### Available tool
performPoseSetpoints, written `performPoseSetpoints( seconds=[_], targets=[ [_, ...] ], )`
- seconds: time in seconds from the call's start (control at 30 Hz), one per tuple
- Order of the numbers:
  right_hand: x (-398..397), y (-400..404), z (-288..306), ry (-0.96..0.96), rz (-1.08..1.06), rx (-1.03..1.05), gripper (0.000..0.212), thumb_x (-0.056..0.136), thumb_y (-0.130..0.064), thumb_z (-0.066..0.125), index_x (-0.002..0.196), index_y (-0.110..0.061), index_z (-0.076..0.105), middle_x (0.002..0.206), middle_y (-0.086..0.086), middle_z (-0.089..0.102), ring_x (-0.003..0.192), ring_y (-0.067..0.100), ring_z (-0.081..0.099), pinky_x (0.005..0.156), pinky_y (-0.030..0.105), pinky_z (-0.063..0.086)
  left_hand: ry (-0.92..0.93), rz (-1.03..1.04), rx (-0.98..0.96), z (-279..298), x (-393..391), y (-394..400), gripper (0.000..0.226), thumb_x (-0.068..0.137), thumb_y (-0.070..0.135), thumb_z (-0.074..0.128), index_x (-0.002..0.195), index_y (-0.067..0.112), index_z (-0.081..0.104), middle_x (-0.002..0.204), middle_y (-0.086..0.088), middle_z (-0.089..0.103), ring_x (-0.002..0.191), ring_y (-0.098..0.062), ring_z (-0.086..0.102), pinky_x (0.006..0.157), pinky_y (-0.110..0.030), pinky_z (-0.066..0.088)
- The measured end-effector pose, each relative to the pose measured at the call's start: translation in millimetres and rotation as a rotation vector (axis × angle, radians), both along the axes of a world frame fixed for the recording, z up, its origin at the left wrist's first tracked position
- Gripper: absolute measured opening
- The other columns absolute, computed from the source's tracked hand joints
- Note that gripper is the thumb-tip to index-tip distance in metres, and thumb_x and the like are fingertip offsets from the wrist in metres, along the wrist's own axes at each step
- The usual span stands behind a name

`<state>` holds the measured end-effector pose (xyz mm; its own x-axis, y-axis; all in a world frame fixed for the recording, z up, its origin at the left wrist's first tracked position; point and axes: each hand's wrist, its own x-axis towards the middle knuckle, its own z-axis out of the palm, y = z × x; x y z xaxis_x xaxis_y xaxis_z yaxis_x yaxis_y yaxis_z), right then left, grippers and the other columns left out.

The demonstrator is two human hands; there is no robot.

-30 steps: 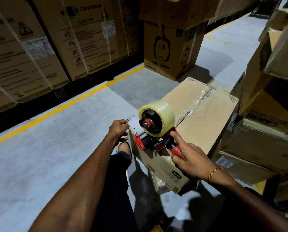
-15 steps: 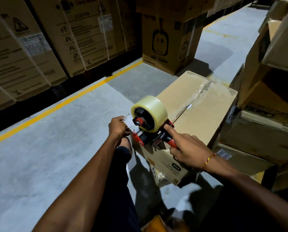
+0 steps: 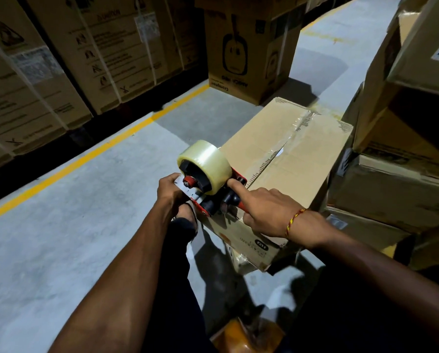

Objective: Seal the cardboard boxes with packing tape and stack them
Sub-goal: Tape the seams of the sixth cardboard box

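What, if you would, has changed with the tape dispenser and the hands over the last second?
The red tape dispenser with its clear tape roll has slid a little farther onto the near end of the brown cardboard box. The right hand keeps its grip on the handle, forefinger extended; the left hand still pinches the tape end.

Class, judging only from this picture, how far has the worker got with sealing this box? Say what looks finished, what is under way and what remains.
Done: clear tape already runs along the top seam of the cardboard box. In hand: the right hand grips the tape dispenser at the box's near edge, while the left hand holds the tape end there. Left: finishing the tape at the near edge and stacking the box.
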<state>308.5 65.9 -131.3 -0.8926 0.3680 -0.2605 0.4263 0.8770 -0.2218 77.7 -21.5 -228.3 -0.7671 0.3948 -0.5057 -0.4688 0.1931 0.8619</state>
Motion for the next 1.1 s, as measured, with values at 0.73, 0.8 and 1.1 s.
performPoseSetpoints(
  seconds=[0.73,0.8,1.1],
  targets=[
    [82,0,4,-0.004,-0.089,-0.004,0.077,0.097,-0.025,0.052,0.155,-0.040,0.004,0.104,0.010,0.060,0.101,0.040,0.060,0.072,0.038,0.037,0.002,-0.233,-0.180,16,73,-3,0.018,0.098,-0.003,0.052,0.115,0.002,0.054,0.104,-0.019,0.065,0.069,-0.022,0.061,0.056,-0.030,0.058],
    [84,-2,5,0.008,-0.102,-0.014,0.076,0.098,-0.025,0.052,0.155,-0.040,0.003,0.094,0.004,0.051,0.093,0.037,0.058,0.071,0.036,0.036,-0.117,-0.204,-0.068,18,90,-4,0.025,0.096,-0.008,0.050,0.119,-0.001,0.055,0.109,-0.017,0.062,0.083,-0.030,0.066,0.074,-0.038,0.057],
    [76,-5,0,0.062,-0.092,-0.014,0.075,0.097,-0.022,0.050,0.154,-0.040,0.005,0.109,0.007,0.060,0.099,0.040,0.059,0.072,0.040,0.038,-0.333,0.251,0.145,5,83,11,0.039,0.104,0.011,0.027,0.128,0.010,0.057,0.132,-0.016,0.061,0.103,-0.038,0.064,0.075,-0.052,0.056]
  ],
)
